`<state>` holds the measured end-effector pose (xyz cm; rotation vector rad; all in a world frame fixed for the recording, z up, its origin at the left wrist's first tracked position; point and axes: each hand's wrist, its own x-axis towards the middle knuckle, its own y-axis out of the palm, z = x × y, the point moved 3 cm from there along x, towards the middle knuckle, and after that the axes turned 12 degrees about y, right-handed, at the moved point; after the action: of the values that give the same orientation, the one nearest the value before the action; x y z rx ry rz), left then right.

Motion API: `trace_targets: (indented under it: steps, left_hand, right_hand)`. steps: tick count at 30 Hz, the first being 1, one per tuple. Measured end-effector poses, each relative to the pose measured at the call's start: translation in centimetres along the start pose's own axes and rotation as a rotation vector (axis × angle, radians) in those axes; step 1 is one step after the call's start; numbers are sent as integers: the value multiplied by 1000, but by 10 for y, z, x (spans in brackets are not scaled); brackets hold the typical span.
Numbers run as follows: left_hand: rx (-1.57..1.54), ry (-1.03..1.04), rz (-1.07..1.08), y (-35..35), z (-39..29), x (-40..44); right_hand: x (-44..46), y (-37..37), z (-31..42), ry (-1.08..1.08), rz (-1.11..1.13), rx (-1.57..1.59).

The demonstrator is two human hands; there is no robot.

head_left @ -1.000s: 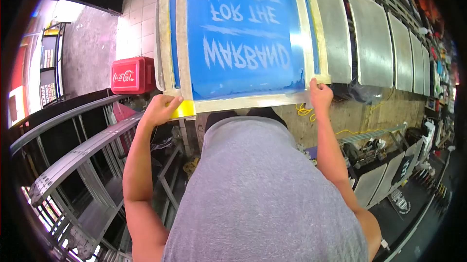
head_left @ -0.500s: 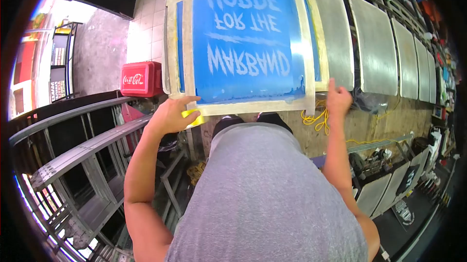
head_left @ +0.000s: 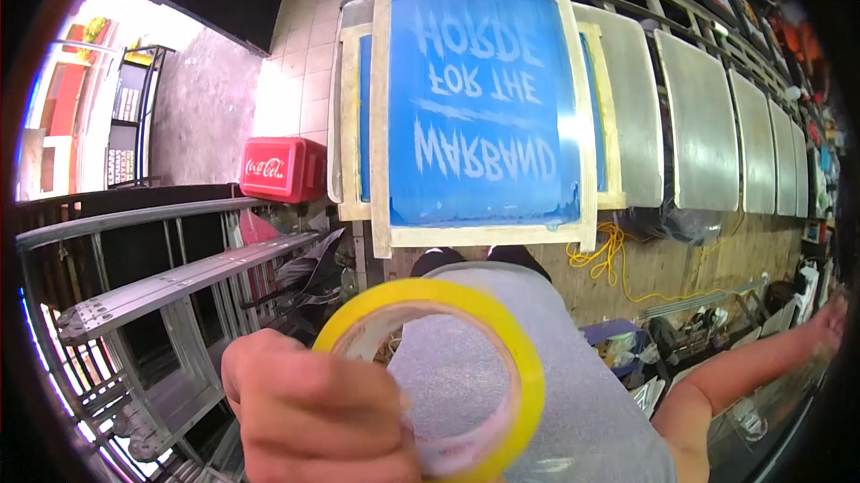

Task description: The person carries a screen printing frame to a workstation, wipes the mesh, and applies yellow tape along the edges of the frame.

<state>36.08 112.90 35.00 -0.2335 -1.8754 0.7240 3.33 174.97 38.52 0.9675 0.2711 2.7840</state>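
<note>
Close to the camera, my left hand (head_left: 313, 407) is closed around one side of a roll of yellow tape (head_left: 528, 384), held up in front of my grey shirt. Beyond it lies a wooden-framed printing screen (head_left: 484, 107) with blue mesh and mirrored lettering. This screen rests over a second wooden frame (head_left: 612, 125) whose sides stick out left and right. Far out at the right edge is my right hand (head_left: 831, 326), small and dim, its fingers too unclear to read. Neither hand touches the screen.
Several grey flat boards (head_left: 694, 120) run in a row to the right. A red cooler box (head_left: 284, 169) stands left of the screen, above a metal ladder (head_left: 170, 281). A yellow cord (head_left: 609, 245) lies under the boards. A purple bin (head_left: 618, 340) sits lower right.
My left hand has come from the screen's near left corner up toward the camera with the tape roll. My right hand has swung out to the far right. The view has shifted slightly.
</note>
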Motion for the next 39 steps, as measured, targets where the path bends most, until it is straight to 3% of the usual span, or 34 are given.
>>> trace_targets:
  steps: [2,4,9,11,13,18,20,22,23,24,25,26,27,28,30,34,39]
  left_hand:
    - [34,103,45,-3,-4,7]
    - [223,-169,-101,0,-16,12]
    - [361,-147,-232,9,-22,1]
    - [320,-116,-180,5,-16,4]
    - [297,-68,-169,1,-6,6]
    - [232,123,-110,-2,8,8]
    - [282,-22,-256,5,4,3]
    - [245,-142,-141,0,6,-27]
    - [176,-211,-213,4,20,-27]
    - [525,-498,33,19,36,-41]
    - [875,-780,275,35,53,-74]
    - [439,-566,-186,39,92,-105]
    - [408,-744,-131,54,120,-130]
    - [462,-739,-132,76,150,-165]
    - [488,-937,-32,104,184,-206]
    - [630,-897,122,151,214,-283]
    - [454,-986,167,160,202,-286]
  right_hand:
    - [-14,42,36,-76,-23,18]
    - [-20,61,54,-105,-28,26]
    - [-23,55,70,-164,-7,10]
    - [-23,59,73,-139,12,7]
    - [-29,68,73,-192,-126,-2]
    - [-29,80,71,-204,-119,-20]
    - [-30,83,71,-197,-116,-25]
    - [-32,89,66,-217,-201,-34]
    - [-38,93,64,-213,-190,-77]
    - [-40,87,61,-215,-207,-66]
    - [-37,84,57,-131,-66,-32]
    - [-32,82,52,-43,87,0]
    - [-29,74,42,-3,141,40]
    - [-28,67,34,-1,159,47]
    - [-35,61,7,143,286,110]
    - [-55,56,-44,422,535,220]
    - [-71,42,-75,406,570,-15]
